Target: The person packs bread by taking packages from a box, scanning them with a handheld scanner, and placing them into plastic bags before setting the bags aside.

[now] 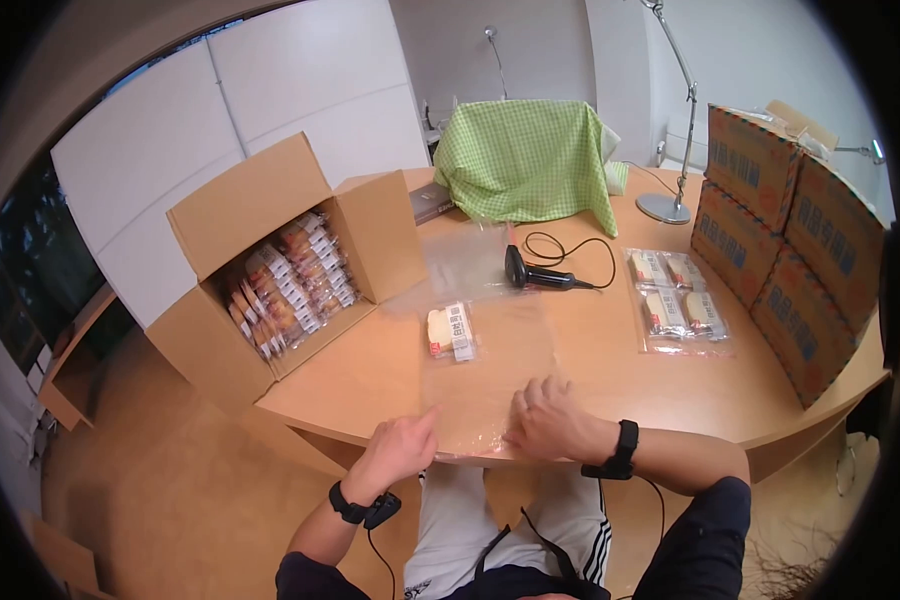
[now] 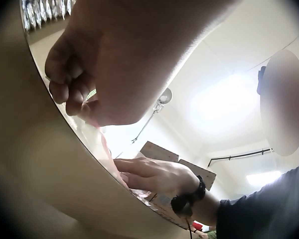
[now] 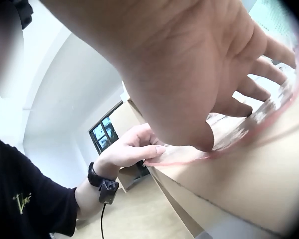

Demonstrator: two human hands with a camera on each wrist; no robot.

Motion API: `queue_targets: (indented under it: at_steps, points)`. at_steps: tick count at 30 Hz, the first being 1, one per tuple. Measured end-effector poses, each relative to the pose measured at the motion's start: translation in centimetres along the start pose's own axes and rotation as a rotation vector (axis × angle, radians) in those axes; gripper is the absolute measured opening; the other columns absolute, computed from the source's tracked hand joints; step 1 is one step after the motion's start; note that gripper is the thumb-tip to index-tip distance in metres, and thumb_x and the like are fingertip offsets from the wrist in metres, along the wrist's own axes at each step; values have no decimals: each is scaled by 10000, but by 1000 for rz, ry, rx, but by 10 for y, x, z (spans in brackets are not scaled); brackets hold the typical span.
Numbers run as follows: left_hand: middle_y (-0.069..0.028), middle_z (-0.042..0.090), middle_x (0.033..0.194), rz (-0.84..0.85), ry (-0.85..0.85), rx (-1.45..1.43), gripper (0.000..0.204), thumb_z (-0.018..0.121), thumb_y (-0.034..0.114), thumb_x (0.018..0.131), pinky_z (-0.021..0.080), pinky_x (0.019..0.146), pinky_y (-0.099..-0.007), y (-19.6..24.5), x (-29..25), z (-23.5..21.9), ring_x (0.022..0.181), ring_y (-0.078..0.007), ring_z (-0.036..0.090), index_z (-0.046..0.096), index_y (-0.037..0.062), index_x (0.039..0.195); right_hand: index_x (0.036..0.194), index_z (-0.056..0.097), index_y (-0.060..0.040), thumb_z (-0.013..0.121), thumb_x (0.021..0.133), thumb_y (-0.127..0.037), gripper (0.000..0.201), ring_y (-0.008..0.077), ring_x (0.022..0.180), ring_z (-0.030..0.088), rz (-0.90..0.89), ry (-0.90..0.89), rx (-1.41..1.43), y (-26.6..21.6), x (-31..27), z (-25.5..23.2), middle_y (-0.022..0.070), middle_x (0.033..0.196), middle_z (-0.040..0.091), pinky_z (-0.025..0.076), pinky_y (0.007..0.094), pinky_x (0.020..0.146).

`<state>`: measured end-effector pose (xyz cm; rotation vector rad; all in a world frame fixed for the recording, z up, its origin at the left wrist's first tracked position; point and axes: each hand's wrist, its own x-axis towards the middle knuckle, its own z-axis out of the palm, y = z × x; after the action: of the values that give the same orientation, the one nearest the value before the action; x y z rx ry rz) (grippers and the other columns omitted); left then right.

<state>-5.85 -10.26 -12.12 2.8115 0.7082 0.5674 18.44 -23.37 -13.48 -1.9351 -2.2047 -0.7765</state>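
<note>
A clear plastic bag (image 1: 490,400) with a red line along its near edge lies flat on the table before me. On its upper left part is a wrapped piece of bread (image 1: 451,332) with a white label. At the bag's near left corner my left hand (image 1: 402,446) has its fingers curled and its thumb against the red edge; it holds the plastic there. My right hand (image 1: 550,420) presses its spread fingers (image 3: 259,89) on the near edge, further right. Both hands touch the bag right at the table's edge.
An open cardboard box (image 1: 360,235) filled with wrapped baked goods stands left. Behind the bag lie a barcode scanner (image 1: 545,275) and more clear plastic (image 1: 460,265). To the right are a bag of several wrapped breads (image 1: 678,300), stacked printed boxes (image 1: 770,250) and a lamp base (image 1: 663,208).
</note>
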Motion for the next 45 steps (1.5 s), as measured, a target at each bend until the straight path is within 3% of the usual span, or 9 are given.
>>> queue_targets:
  at_steps: [6, 11, 16, 19, 21, 26, 36, 41, 45]
  points:
    - [-155, 645, 721, 118, -115, -34, 343, 640, 236, 844, 512, 594, -402, 9, 9, -23, 652, -318, 648, 632, 49, 1132, 990, 621, 84, 575, 838, -443, 551, 458, 860, 586, -28, 94, 80, -7, -25, -5, 277, 914, 580, 498, 521, 632]
    - [-121, 647, 719, -169, -72, -200, 308, 677, 285, 857, 509, 628, -344, -19, 62, -35, 693, -223, 661, 674, 30, 1030, 924, 619, 58, 607, 852, -352, 417, 364, 857, 667, -246, -591, 492, -10, -5, -76, 235, 865, 642, 535, 471, 708]
    - [-213, 568, 1223, 168, -15, -212, 498, 702, 329, 828, 425, 999, -392, -76, 138, -7, 1141, -348, 539, 611, 18, 1205, 991, 604, -17, 589, 885, -344, 344, 362, 799, 642, -160, -213, 582, 31, 37, -64, 161, 842, 631, 534, 450, 689]
    - [-248, 439, 1390, 268, -196, -153, 629, 701, 375, 815, 309, 1106, -441, -95, 164, 14, 1290, -403, 396, 543, 20, 1310, 1146, 580, -7, 586, 895, -381, 450, 369, 1057, 596, -23, -250, 518, 80, 58, -10, 210, 1097, 619, 501, 440, 888]
    - [-259, 399, 1430, 271, -253, -107, 667, 686, 411, 821, 270, 1128, -453, -106, 170, 29, 1339, -414, 337, 518, 41, 1349, 1346, 477, -12, 531, 922, -476, 631, 386, 1341, 382, -5, -215, 551, 112, 56, 26, 228, 1407, 449, 345, 434, 1101]
    - [-258, 202, 1561, 161, -392, -83, 734, 624, 526, 858, 173, 1176, -453, -107, 163, 38, 1458, -424, 136, 411, 182, 1470, 1446, 373, -23, 419, 947, -576, 746, 424, 1440, 178, 69, -338, 577, 148, 38, 73, 198, 1542, 281, 190, 449, 1183]
    - [-294, 135, 1564, 216, -411, -45, 753, 632, 466, 873, 158, 1178, -445, -107, 170, 38, 1457, -454, 98, 355, 138, 1491, 1358, 478, -11, 586, 887, -444, 649, 392, 1430, 239, 39, -297, 720, 163, 21, 74, 211, 1511, 342, 196, 457, 1175]
    - [-274, 338, 1454, 324, -321, 50, 698, 618, 439, 883, 299, 1105, -457, -98, 173, 22, 1339, -427, 338, 396, 108, 1455, 1331, 516, -5, 646, 849, -352, 608, 394, 1417, 274, 119, -258, 839, 165, 17, 71, 221, 1489, 378, 214, 456, 1170]
    - [-195, 607, 1018, 225, 110, 294, 265, 636, 226, 784, 459, 885, -469, -119, 178, -16, 1006, -364, 558, 639, 4, 928, 1318, 534, -11, 666, 830, -309, 587, 389, 1404, 306, 126, -206, 818, 164, 14, 74, 214, 1466, 418, 227, 451, 1166]
